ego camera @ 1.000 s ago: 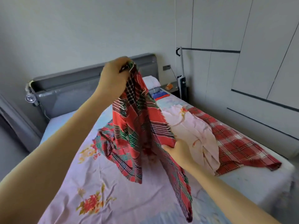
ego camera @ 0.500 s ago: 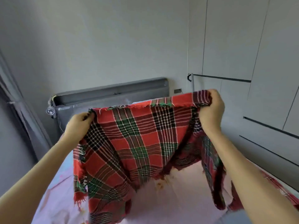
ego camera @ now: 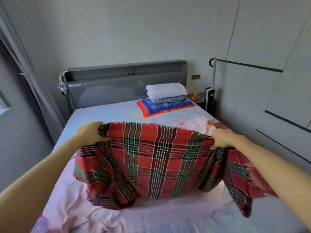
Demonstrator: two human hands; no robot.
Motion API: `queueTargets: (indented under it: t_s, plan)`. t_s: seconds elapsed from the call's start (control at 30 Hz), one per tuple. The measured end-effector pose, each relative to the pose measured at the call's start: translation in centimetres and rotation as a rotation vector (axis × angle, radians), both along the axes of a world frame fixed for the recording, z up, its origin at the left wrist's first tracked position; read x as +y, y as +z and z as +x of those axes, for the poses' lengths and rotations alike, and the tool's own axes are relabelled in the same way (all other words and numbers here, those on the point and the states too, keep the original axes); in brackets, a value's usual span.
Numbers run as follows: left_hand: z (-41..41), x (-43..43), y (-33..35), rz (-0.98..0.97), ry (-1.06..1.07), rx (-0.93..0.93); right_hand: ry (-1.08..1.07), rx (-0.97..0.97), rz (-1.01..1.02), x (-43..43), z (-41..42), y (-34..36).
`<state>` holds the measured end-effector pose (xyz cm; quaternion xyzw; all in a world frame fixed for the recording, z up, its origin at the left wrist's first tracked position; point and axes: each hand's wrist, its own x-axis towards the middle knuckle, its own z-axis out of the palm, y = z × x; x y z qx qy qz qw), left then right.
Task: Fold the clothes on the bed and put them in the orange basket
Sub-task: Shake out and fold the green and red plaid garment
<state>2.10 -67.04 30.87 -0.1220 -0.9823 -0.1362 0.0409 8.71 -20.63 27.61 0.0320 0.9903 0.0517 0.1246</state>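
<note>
Red-green plaid cloth (ego camera: 151, 158) is spread out over the middle of the bed (ego camera: 101, 113), top fringed edge stretched between both hands, lower edge bunched on the pink floral sheet (ego camera: 151, 214). Left hand (ego camera: 91, 132) clenched on the top-left corner. Right hand (ego camera: 220, 138) clenched on the top-right corner; extra cloth hangs down past the right forearm. Head of bed: blue pillow with orange trim (ego camera: 165, 106) against the grey headboard (ego camera: 124, 84), folded white and grey textiles (ego camera: 166, 92) stacked on it.
</note>
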Motion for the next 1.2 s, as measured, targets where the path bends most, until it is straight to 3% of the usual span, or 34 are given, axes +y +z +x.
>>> queueTargets:
  t_s: [0.1,0.2,0.43,0.57,0.63,0.73,0.83,0.9,1.0,1.1,1.2]
  plan:
    - [-0.5,0.6,-2.6,-0.088,0.018,0.053,-0.097,0.060,0.044,0.5,-0.2,-2.3]
    - [-1.6,1.3,-4.8,-0.231,0.072,-0.016,-0.206,0.134,0.005,1.2,-2.2,-5.3]
    - [-6.0,0.5,-9.1,-0.282,0.085,-0.264,-0.208,0.043,-0.319,1.1,-6.9,-11.0]
    - [-8.7,-0.6,-10.6,-0.322,0.072,-0.403,-0.148,-0.115,-0.572,0.3,-10.1,-13.1]
    - [-10.5,-1.0,-12.2,-0.372,0.064,-0.485,-0.111,-0.296,-0.615,0.4,-12.3,-13.9]
    - [-13.1,-1.3,-15.2,-0.583,0.058,-0.506,-0.011,-0.636,-0.253,-0.4,-15.4,-15.3]
    - [-16.6,-1.1,-17.5,-0.633,0.135,-0.478,0.067,-0.684,0.074,-1.3,-19.3,-17.5]
    - [-21.1,-0.7,-16.8,-0.651,0.180,-0.433,0.047,-0.537,0.160,-2.4,-24.9,-15.9]
    - [-29.4,-1.1,-9.7,-0.604,0.287,-0.217,-0.093,-0.046,0.056,-4.8,-35.1,-6.7]
    - [-37.6,-2.4,6.9,-0.400,0.478,0.213,-0.173,0.534,-0.070,-6.9,-44.2,10.9]
    - [-39.8,-3.5,22.8,-0.027,0.587,0.878,-0.106,1.276,-0.219,-6.4,-46.5,27.5]
